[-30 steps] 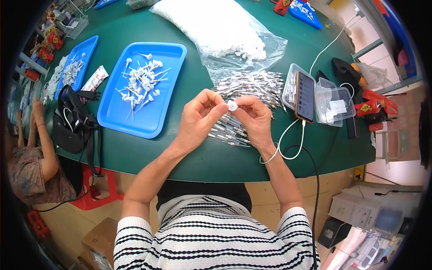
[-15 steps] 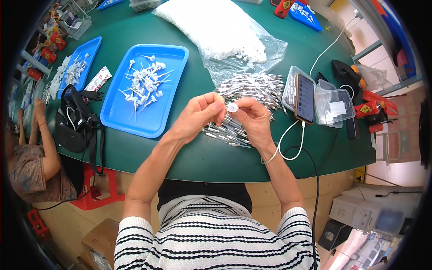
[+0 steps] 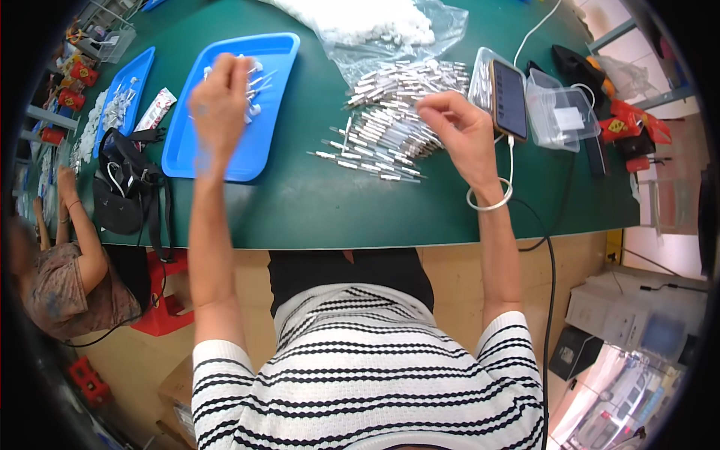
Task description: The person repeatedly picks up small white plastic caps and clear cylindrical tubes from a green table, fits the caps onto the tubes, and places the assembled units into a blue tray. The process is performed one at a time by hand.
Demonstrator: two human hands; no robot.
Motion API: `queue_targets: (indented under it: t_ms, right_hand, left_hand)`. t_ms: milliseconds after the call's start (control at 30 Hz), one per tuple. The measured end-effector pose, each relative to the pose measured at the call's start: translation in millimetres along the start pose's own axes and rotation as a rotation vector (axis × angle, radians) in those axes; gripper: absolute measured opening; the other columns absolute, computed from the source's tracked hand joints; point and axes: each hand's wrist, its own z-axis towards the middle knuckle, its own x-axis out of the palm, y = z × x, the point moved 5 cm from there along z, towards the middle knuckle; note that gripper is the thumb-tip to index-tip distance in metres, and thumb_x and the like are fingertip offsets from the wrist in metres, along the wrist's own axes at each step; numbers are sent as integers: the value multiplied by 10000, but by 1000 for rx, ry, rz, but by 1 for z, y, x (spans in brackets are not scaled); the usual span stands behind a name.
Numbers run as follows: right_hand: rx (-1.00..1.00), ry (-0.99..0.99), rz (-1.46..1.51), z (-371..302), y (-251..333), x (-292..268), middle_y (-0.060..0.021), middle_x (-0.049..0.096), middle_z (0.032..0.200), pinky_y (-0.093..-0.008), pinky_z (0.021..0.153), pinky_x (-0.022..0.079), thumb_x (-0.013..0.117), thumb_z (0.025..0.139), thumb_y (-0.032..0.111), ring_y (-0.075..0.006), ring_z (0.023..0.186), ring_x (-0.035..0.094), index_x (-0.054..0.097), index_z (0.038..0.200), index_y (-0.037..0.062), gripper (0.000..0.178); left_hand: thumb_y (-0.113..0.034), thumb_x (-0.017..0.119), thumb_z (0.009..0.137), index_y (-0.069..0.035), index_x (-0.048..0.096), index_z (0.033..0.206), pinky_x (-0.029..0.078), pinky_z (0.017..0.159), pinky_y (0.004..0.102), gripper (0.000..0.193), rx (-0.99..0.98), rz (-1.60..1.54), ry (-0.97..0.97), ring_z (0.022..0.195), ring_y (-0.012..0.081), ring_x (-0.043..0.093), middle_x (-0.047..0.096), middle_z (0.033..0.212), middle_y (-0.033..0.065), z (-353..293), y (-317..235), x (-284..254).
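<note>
My left hand (image 3: 218,112) is over the blue tray (image 3: 259,154), fingers curled together and a little smeared by motion; whatever they may hold is hidden. Beneath it, partly covered, lie thin metal pins with white caps (image 3: 255,90). Above the right edge of a heap of slim metal rods with white sleeves (image 3: 382,135) is my right hand (image 3: 463,133). Its fingers are bent, thumb and forefinger tips close to each other, and I cannot make out anything between them. A white bangle circles that wrist.
A clear bag of small white parts (image 3: 375,30) lies beyond the rods. On the right, a phone (image 3: 508,97) leans on a clear container, its white cable trailing, near another clear box (image 3: 559,112). Leftward are a black bag (image 3: 124,187), a second blue tray (image 3: 139,71) and a seated person.
My hands, together at a round white part before, have separated. The left has gone left over the blue tray, the right rightward toward the phone. The white part no longer shows. The view has shifted.
</note>
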Motion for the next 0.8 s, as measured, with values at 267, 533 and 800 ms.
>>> queue_targets:
  t_ms: [267, 533, 800]
  right_hand:
    - [-272, 144, -526, -44, 15, 25, -69, 590, 787, -369, 697, 464, 675, 766, 67, -272, 792, 551, 646, 814, 57, 57]
    - [-390, 137, -553, -1, 13, 57, -77, 582, 799, -370, 705, 466, 691, 746, 57, -263, 806, 554, 639, 886, 60, 149]
    - [-511, 195, -681, 14, 7, 82, -67, 530, 777, -355, 678, 481, 621, 713, 57, -244, 804, 557, 610, 943, 98, 233]
  left_hand:
    - [-216, 686, 825, -45, 641, 796, 451, 585, 360, 179, 289, 149, 31, 662, 284, 588, 621, 756, 116, -41, -27, 14]
    - [-196, 716, 767, -72, 557, 705, 434, 555, 357, 211, 275, 159, 285, 660, 230, 538, 542, 676, 50, -84, -66, 72]
    - [-101, 703, 762, -65, 582, 757, 439, 561, 358, 126, 337, 190, 214, 671, 239, 557, 570, 710, 53, -76, -66, 62]
